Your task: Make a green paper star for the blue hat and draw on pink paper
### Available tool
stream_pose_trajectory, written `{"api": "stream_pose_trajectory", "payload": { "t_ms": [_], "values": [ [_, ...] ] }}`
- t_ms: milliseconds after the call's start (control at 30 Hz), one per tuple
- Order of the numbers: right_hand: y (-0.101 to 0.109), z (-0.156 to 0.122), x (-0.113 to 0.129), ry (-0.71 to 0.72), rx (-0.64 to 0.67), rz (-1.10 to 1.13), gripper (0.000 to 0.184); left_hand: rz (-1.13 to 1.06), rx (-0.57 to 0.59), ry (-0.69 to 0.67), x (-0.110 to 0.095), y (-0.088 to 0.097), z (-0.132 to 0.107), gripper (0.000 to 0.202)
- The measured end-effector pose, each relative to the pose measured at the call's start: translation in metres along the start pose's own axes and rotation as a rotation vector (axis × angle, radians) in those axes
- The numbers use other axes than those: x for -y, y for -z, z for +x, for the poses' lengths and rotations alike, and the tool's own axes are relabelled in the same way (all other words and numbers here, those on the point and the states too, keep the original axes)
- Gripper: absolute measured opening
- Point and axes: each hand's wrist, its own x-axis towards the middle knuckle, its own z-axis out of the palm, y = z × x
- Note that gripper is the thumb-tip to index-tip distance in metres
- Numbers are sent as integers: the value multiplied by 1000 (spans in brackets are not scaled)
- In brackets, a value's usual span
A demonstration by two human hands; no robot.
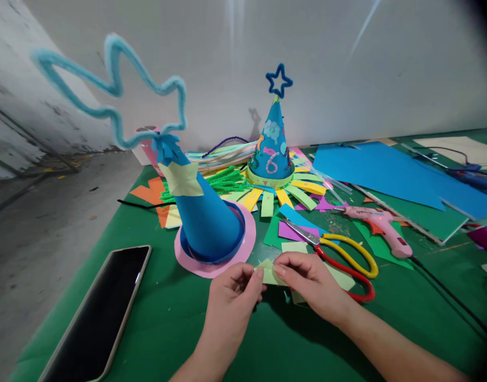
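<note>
Between both hands is a small pale green piece of paper (272,275), with a pointed, folded look. My left hand (233,297) pinches its left edge between thumb and fingers. My right hand (313,281) grips the right side the same way. Just behind them stands a blue paper cone hat (211,220) with a pink brim (249,233). A pale green star (182,179) is on its upper part, and a light blue fuzzy-wire star (116,69) rises from the tip. Scissors (317,241) with red and yellow handles lie beyond my right hand on paper scraps.
A phone (100,318) lies at the left on the green table (163,329). Behind stands a decorated blue cone hat (273,143) among paper strips. Green fuzzy wires (227,181) lie nearby. To the right are a pink glue gun (378,225) with its cord and blue sheets (386,172).
</note>
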Motion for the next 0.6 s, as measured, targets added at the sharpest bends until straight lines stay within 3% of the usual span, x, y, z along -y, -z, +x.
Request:
{"api": "stream_pose_trajectory", "payload": {
  "t_ms": [600],
  "values": [
    [-6, 1, 0, 33, -36, 0, 18, 17, 27, -20, 3, -1, -1, 19]
  ]
}}
